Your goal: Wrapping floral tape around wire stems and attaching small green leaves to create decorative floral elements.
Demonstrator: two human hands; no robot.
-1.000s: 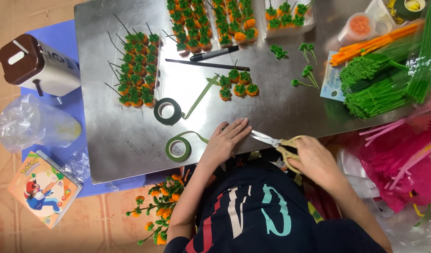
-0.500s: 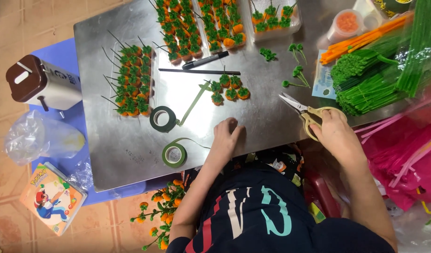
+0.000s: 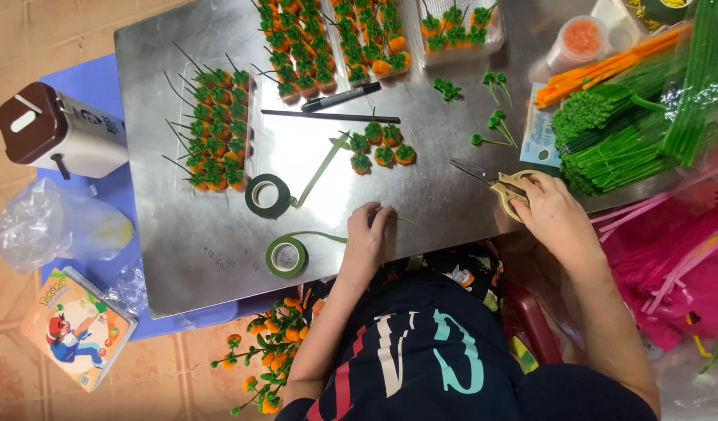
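My right hand (image 3: 552, 212) grips beige-handled scissors (image 3: 501, 184) that lie low over the metal table (image 3: 179, 234), blades pointing left. My left hand (image 3: 372, 234) rests on the table near its front edge, fingertips on a thin green wire (image 3: 402, 221). Two rolls of green floral tape (image 3: 267, 196) (image 3: 287, 256) lie to the left of that hand, each with a loose strip trailing out. A small cluster of orange-and-green paper flowers (image 3: 381, 146) sits just beyond my left hand.
Clear trays of orange flowers (image 3: 217, 129) (image 3: 331, 39) fill the table's left and back. A black marker (image 3: 341, 97) and thin rod lie mid-table. Green stems (image 3: 608, 132) and orange sticks (image 3: 608, 66) pile at right; pink strips (image 3: 671, 257) beyond. A white-and-brown container (image 3: 58, 132) stands left.
My right hand has carried the scissors from beside my left hand out to the right and lowered them to the table. My left hand stayed near the front edge.
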